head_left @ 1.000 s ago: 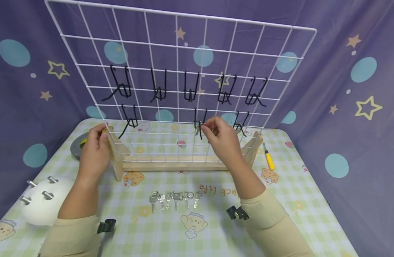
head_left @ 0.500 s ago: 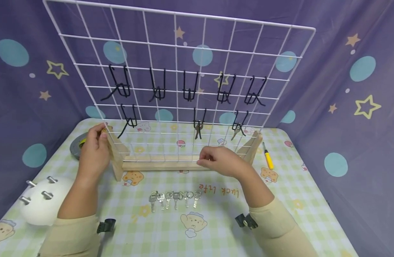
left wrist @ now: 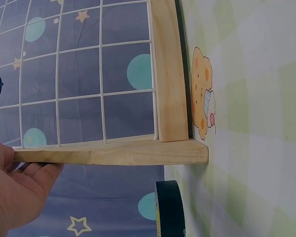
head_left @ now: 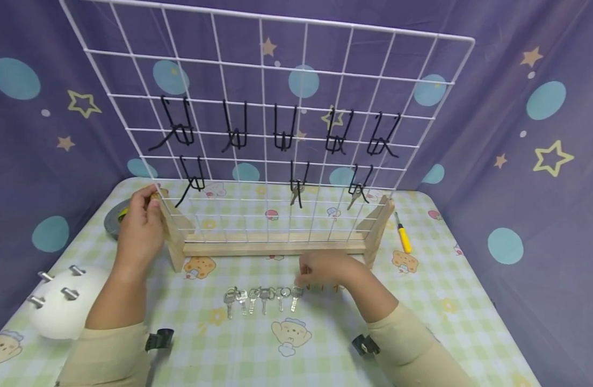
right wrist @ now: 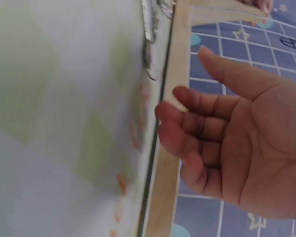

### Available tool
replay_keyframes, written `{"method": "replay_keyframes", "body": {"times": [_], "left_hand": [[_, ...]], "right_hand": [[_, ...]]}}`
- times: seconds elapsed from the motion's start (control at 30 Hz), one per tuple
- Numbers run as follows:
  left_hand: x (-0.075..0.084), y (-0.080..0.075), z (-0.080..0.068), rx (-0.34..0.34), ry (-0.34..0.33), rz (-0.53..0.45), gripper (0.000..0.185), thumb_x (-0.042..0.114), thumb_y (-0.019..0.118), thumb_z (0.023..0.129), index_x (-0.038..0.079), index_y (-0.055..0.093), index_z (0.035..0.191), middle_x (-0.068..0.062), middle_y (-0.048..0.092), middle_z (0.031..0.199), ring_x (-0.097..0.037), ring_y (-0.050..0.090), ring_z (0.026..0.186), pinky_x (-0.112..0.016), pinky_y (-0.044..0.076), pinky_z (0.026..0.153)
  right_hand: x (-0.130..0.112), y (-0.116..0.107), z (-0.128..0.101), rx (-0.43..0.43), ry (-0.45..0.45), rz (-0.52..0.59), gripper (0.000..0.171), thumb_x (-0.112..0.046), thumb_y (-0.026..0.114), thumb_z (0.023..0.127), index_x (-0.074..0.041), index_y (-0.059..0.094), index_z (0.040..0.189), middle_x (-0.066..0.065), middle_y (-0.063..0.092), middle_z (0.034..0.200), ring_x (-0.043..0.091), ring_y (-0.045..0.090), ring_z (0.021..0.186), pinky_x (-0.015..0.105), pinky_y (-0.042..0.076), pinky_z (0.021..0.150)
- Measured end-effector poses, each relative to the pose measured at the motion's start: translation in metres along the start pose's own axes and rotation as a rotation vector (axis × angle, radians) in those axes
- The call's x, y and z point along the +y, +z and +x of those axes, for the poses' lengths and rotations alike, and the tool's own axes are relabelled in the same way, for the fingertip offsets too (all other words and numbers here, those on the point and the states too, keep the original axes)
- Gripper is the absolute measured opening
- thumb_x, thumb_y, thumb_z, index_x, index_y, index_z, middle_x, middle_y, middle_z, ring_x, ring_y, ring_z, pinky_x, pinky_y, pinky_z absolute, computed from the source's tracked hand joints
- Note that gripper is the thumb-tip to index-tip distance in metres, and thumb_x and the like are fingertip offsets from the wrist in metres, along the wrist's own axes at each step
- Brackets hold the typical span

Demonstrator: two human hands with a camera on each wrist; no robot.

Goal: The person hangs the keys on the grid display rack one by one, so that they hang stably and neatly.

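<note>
A white wire grid panel [head_left: 262, 97] stands in a wooden stand [head_left: 272, 244] and carries several black hooks [head_left: 287, 126]. One key [head_left: 294, 195] hangs on the lower middle hook and another key [head_left: 353, 199] on the lower right hook. My left hand [head_left: 142, 226] grips the stand's left wooden upright [left wrist: 108, 154]. Several silver keys [head_left: 262, 298] lie in a row on the checked tablecloth. My right hand [head_left: 316, 274] hovers just right of the row with loosely curled fingers [right wrist: 187, 133] and holds nothing.
A white dome with metal pegs [head_left: 59, 306] sits at the front left. A black tape roll [head_left: 114, 217] lies behind my left hand. A yellow-handled screwdriver [head_left: 403, 236] lies right of the stand. Purple curtains close in the table.
My right hand has left the lower middle hook, where a key now hangs, and dropped down to the table beside the row of keys. My left hand has stayed on the upright.
</note>
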State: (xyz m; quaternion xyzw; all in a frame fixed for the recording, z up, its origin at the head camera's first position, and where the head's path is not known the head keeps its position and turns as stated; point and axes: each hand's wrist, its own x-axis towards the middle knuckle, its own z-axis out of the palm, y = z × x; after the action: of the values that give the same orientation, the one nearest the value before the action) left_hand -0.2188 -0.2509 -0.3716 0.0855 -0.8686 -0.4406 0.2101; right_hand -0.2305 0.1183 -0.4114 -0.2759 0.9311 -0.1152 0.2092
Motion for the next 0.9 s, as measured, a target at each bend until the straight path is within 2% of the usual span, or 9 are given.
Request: {"method": "replay_keyframes", "body": {"times": [0.2, 0.4, 0.63, 0.9], "left_hand": [[-0.001, 0.0, 0.001, -0.001, -0.005, -0.002, 0.046, 0.03, 0.027, 0.108, 0.016, 0.034, 0.151, -0.015, 0.051, 0.144, -0.032, 0.048, 0.125, -0.047, 0.036, 0.106], [-0.001, 0.001, 0.0, 0.0, -0.005, -0.002, 0.047, 0.031, 0.028, 0.108, 0.016, 0.034, 0.151, -0.014, 0.051, 0.144, -0.032, 0.048, 0.125, -0.046, 0.037, 0.106], [0.0, 0.0, 0.0, -0.003, 0.0, 0.003, 0.047, 0.031, 0.028, 0.108, 0.016, 0.034, 0.152, -0.015, 0.05, 0.144, -0.033, 0.048, 0.126, -0.048, 0.036, 0.106], [0.002, 0.0, 0.0, 0.001, -0.006, 0.0, 0.047, 0.032, 0.028, 0.107, 0.016, 0.034, 0.151, -0.015, 0.051, 0.144, -0.032, 0.048, 0.126, -0.047, 0.036, 0.107]], "right_hand": [[-0.003, 0.013, 0.006, -0.018, 0.022, -0.105, 0.034, -0.052, 0.072, 0.083, -0.023, 0.057, 0.073, -0.008, 0.055, 0.066, 0.011, 0.047, 0.058, 0.028, 0.04, 0.054], [-0.006, 0.019, 0.01, -0.016, -0.004, -0.134, 0.028, -0.043, 0.075, 0.082, -0.024, 0.056, 0.073, -0.011, 0.056, 0.069, 0.01, 0.049, 0.061, 0.027, 0.042, 0.061], [-0.007, 0.015, 0.007, -0.01, -0.042, -0.071, 0.024, -0.036, 0.073, 0.087, -0.025, 0.056, 0.074, -0.01, 0.055, 0.07, 0.009, 0.049, 0.063, 0.027, 0.042, 0.061], [-0.01, 0.002, 0.001, 0.086, -0.135, 0.044, 0.013, -0.027, 0.065, 0.092, -0.027, 0.058, 0.081, -0.012, 0.059, 0.077, 0.008, 0.053, 0.068, 0.026, 0.046, 0.063]]}}
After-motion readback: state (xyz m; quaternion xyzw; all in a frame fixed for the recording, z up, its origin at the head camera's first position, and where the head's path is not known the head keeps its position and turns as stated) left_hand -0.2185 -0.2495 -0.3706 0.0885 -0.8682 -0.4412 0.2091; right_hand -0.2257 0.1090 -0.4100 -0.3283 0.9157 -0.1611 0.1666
